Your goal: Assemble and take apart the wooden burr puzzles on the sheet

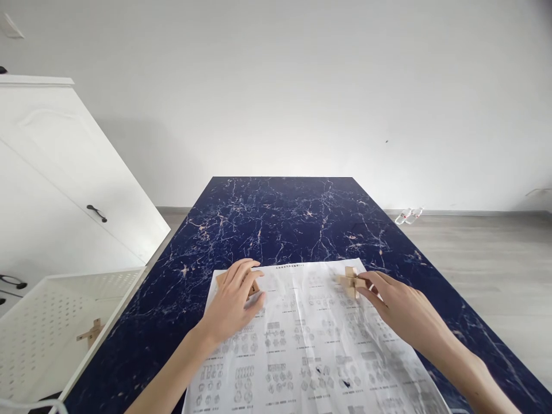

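On the upper left corner of a printed paper sheet (297, 333), my left hand (233, 296) curls over a brown wooden block (254, 287). Fingers and palm hide most of that block, so its full shape cannot be made out; a small dark mark shows on it. My right hand (388, 296) pinches the right side of a pale wooden interlocking puzzle (351, 282) between thumb and fingers. The puzzle has a cross-like form with stubby bars and is over the sheet's upper right part. Rows of small printed diagrams cover the creased paper.
The dark blue marble-patterned table (284, 218) runs toward a white wall. At left, a white perforated basket (47, 322) holds a wooden cross-shaped piece (91, 332), beside a white cabinet (64, 161). A clear object with red spots (409, 215) is by the wall at right.
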A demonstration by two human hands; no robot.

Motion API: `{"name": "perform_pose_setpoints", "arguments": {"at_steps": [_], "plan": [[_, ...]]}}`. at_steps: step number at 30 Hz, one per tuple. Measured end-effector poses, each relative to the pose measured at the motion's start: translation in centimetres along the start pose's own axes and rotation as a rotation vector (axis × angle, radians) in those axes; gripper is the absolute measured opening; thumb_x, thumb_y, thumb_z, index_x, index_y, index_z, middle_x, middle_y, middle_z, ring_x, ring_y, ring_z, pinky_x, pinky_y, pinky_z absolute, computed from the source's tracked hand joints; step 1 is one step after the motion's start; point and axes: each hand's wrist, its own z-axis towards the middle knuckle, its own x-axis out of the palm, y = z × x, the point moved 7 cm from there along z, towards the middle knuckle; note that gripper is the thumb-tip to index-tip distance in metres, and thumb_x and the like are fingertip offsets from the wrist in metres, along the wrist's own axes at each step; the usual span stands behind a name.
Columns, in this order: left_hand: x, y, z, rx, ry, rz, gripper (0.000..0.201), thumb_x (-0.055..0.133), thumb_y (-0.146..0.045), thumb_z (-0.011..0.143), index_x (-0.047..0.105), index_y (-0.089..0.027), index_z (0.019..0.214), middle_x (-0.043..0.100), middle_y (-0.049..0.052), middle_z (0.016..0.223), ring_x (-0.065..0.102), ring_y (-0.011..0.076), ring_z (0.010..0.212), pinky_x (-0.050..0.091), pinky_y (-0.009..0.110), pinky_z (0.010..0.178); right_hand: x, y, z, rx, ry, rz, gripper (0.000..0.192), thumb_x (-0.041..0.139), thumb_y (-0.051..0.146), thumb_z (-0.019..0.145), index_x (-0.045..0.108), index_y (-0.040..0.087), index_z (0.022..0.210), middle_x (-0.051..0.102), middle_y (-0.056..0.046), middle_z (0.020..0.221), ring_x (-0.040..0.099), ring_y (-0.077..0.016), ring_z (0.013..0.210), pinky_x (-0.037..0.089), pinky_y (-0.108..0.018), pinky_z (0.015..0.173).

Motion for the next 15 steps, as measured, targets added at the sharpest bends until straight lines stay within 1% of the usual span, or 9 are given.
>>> {"name": "perform_pose_setpoints", "arguments": {"at_steps": [2, 4, 6, 7, 8, 10, 12, 15], "plan": [[-0.2, -0.3, 0.0, 0.013, 0.004, -0.037, 0.018, 0.056, -0.028, 0.106, 0.058, -0.026, 0.123, 0.062, 0.010, 0.142, 0.051, 0.0333, 0.143, 0.047, 0.055, 0.118, -0.3, 1.4, 0.3, -0.040, -0.043, 0.052, 0.033, 0.039, 0.045, 0.111, 0.067, 0.026, 0.111, 0.078, -0.010, 0.100, 0.077, -0.0285, 0.074, 0.047, -0.032, 0.053], [-0.3, -0.7, -0.1, 0.022, 0.010, -0.092, 0.016, 0.055, -0.029, 0.107, 0.059, -0.026, 0.123, 0.063, 0.009, 0.139, 0.052, 0.0321, 0.141, 0.044, 0.056, 0.121, -0.7, 3.5, 0.5, -0.107, -0.078, 0.136, 0.030, 0.039, 0.042, 0.113, 0.064, 0.025, 0.116, 0.078, -0.009, 0.102, 0.075, -0.0251, 0.070, 0.049, -0.032, 0.055], [-0.4, -0.9, -0.2, -0.019, 0.041, -0.191, 0.019, 0.055, -0.034, 0.109, 0.060, -0.027, 0.126, 0.064, 0.008, 0.139, 0.057, 0.0305, 0.136, 0.047, 0.054, 0.119, -1.2, 5.9, 0.6, -0.188, -0.102, 0.222, 0.026, 0.041, 0.040, 0.114, 0.062, 0.025, 0.118, 0.078, -0.008, 0.104, 0.074, -0.0227, 0.070, 0.051, -0.032, 0.057], [-0.3, -1.0, -0.3, -0.062, 0.067, -0.261, 0.023, 0.055, -0.038, 0.109, 0.059, -0.028, 0.129, 0.064, 0.008, 0.140, 0.060, 0.0296, 0.132, 0.051, 0.051, 0.115, -1.3, 7.1, 0.6, -0.229, -0.103, 0.271, 0.025, 0.042, 0.039, 0.115, 0.061, 0.024, 0.120, 0.077, -0.008, 0.103, 0.075, -0.0224, 0.073, 0.052, -0.032, 0.060], [-0.1, -1.0, -0.4, -0.113, 0.097, -0.339, 0.027, 0.055, -0.042, 0.109, 0.058, -0.028, 0.133, 0.064, 0.009, 0.141, 0.062, 0.0289, 0.129, 0.054, 0.049, 0.111, -1.5, 8.3, 0.5, -0.274, -0.099, 0.314, 0.023, 0.043, 0.037, 0.115, 0.061, 0.024, 0.120, 0.076, -0.007, 0.100, 0.073, -0.0211, 0.071, 0.053, -0.032, 0.061], [0.3, -1.1, -0.6, -0.195, 0.153, -0.506, 0.038, 0.057, -0.050, 0.108, 0.056, -0.030, 0.140, 0.065, 0.009, 0.139, 0.064, 0.0282, 0.124, 0.057, 0.045, 0.105, -1.6, 10.6, 0.4, -0.357, -0.077, 0.390, 0.020, 0.045, 0.033, 0.115, 0.061, 0.024, 0.121, 0.075, -0.006, 0.101, 0.072, -0.0201, 0.074, 0.054, -0.032, 0.065], [0.8, -1.4, -0.8, -0.205, 0.190, -0.660, 0.047, 0.058, -0.058, 0.106, 0.055, -0.031, 0.144, 0.066, 0.010, 0.138, 0.065, 0.0286, 0.124, 0.055, 0.047, 0.109, -1.6, 12.4, 0.3, -0.417, -0.069, 0.457, 0.016, 0.048, 0.030, 0.115, 0.060, 0.024, 0.123, 0.075, -0.006, 0.102, 0.072, -0.0202, 0.077, 0.055, -0.033, 0.067], [1.4, -1.7, -1.1, -0.199, 0.241, -0.863, 0.063, 0.054, -0.070, 0.103, 0.050, -0.031, 0.153, 0.062, 0.013, 0.146, 0.064, 0.0308, 0.127, 0.051, 0.050, 0.112, -1.4, 14.4, 0.1, -0.493, -0.074, 0.558, 0.016, 0.052, 0.025, 0.113, 0.059, 0.023, 0.128, 0.074, -0.006, 0.103, 0.072, -0.0202, 0.080, 0.056, -0.033, 0.070]]}}
